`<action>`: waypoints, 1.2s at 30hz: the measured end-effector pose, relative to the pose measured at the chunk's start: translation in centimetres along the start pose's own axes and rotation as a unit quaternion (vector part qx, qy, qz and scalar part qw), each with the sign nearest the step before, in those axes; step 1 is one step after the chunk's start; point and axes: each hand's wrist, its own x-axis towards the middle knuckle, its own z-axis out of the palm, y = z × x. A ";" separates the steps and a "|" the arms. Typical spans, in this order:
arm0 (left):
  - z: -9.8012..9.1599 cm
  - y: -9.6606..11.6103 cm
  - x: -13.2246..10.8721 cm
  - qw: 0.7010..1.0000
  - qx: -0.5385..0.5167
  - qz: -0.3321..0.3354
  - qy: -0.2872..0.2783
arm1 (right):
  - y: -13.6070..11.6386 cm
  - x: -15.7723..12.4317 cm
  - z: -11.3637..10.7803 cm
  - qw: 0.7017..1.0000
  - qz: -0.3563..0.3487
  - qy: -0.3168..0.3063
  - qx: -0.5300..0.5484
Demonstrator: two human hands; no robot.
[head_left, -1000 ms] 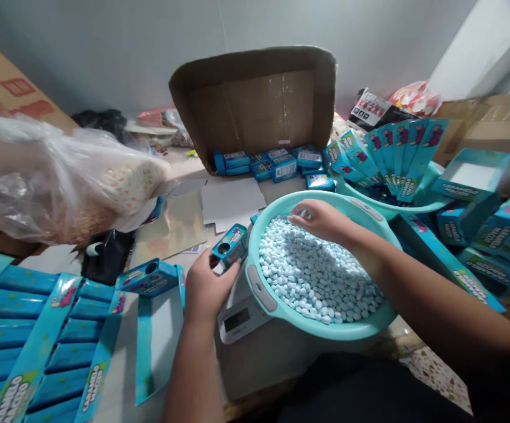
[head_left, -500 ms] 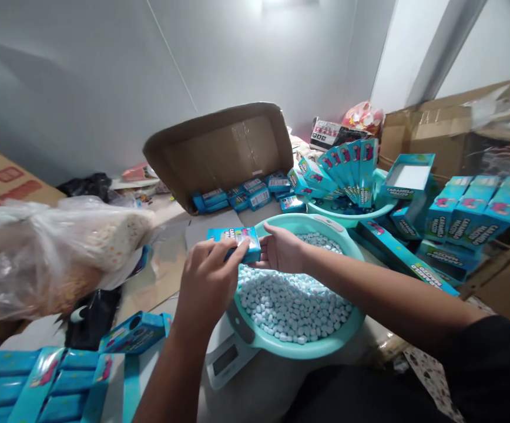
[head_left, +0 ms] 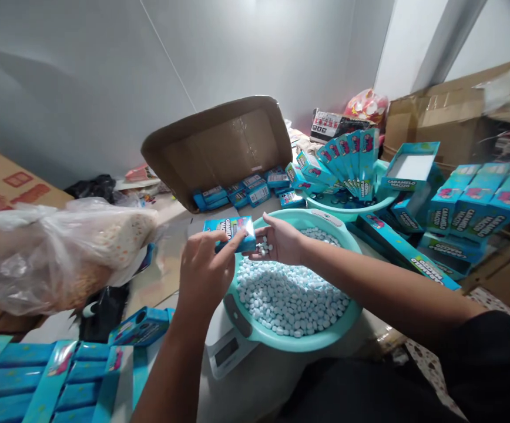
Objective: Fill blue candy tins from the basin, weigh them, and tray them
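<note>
My left hand (head_left: 208, 264) grips a small blue candy box (head_left: 232, 230), tilted, its right end over my other palm. Cupped palm up, my right hand (head_left: 280, 239) has several pale candies (head_left: 264, 245) lying on its fingers, right beside the end of the box. Both hands are above a turquoise basin (head_left: 356, 247) full of pale blue-white candies (head_left: 290, 299). Under the basin's left side shows a white scale (head_left: 224, 355). Whether the box end is open is hard to make out.
A brown cardboard box (head_left: 220, 138) stands behind, small blue boxes (head_left: 257, 194) at its front. Another basin (head_left: 382, 205) with upright display cartons (head_left: 349, 155) is at the right. Filled trays (head_left: 17, 376) lie front left, near a plastic bag of candies (head_left: 61, 247).
Candies now show in my right palm, where none were visible before. The box in my left hand is slightly higher and tilted towards that palm. The whole view has shifted slightly.
</note>
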 end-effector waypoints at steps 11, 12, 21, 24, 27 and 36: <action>-0.3 -0.8 -9.4 0.803 -0.280 -0.517 0.095 | 0.6 1.0 -2.6 0.770 -0.336 0.132 -0.526; -0.1 -0.8 -10.5 0.763 -0.320 -0.555 0.084 | 0.5 1.1 -2.7 0.758 -0.326 0.135 -0.549; -1.9 -1.7 -13.7 0.674 -0.444 -0.557 -0.195 | 0.7 1.5 -3.2 0.661 -0.039 0.025 -0.749; -2.7 -2.9 -12.6 0.678 -0.469 -0.553 -0.121 | -0.2 1.8 -2.3 0.619 0.028 0.018 -0.785; -2.2 -3.6 -12.0 0.691 -0.479 -0.541 0.000 | -1.1 2.7 -0.2 0.554 0.109 0.032 -0.825; -0.3 -1.4 -12.6 0.788 -0.371 -0.469 0.147 | 0.4 3.1 2.1 0.466 0.047 0.050 -0.882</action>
